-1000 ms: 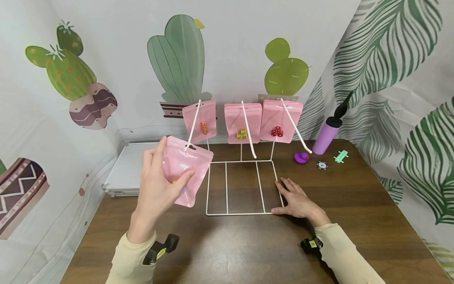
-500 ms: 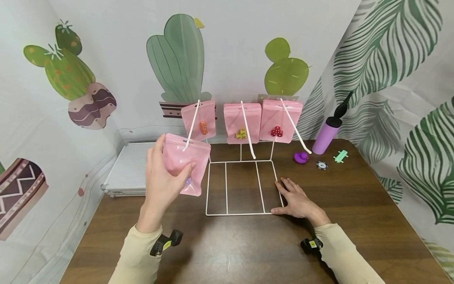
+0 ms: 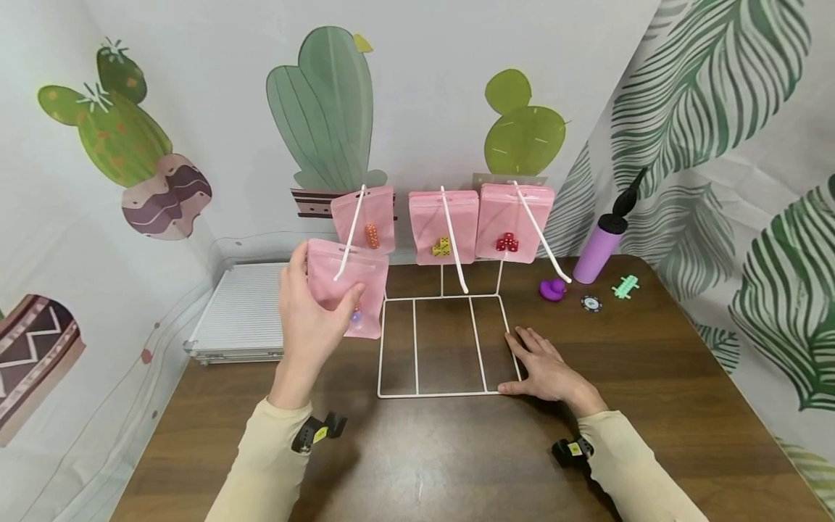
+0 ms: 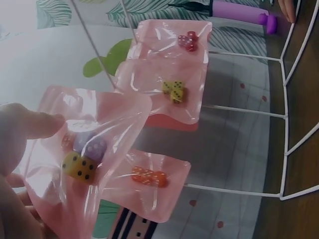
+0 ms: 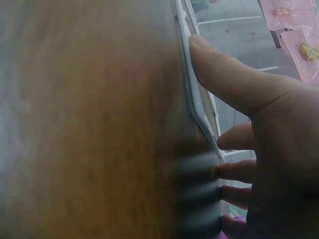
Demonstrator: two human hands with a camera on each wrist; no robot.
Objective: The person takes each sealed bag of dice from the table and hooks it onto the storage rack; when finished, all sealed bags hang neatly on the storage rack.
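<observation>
My left hand (image 3: pixel 309 319) grips a pink zip bag (image 3: pixel 368 283), thumb across its front. A yellow die (image 4: pixel 79 167) and a purple die (image 4: pixel 92 144) show inside it, beside a small reddish one. The left prong (image 3: pixel 355 216) of a white wire rack (image 3: pixel 446 394) passes by the bag's top hole, its tip showing in front. Behind, on the same prong, hangs a bag with orange dice (image 3: pixel 372 235). Other prongs carry bags with yellow dice (image 3: pixel 441 247) and red dice (image 3: pixel 507 243). Fingers spread, my right hand (image 3: pixel 544 370) rests on the rack's front right corner.
A silver case (image 3: pixel 241 312) lies at the left on the brown table (image 3: pixel 417 464). Back right are a purple rubber duck (image 3: pixel 552 290), a poker chip (image 3: pixel 591 304), a mint-green toy (image 3: pixel 626 287) and a purple hand pump (image 3: pixel 600 250).
My left hand and its bag have moved back and slightly right, so more of the left prong sticks out in front of the bag. The right hand stays in place.
</observation>
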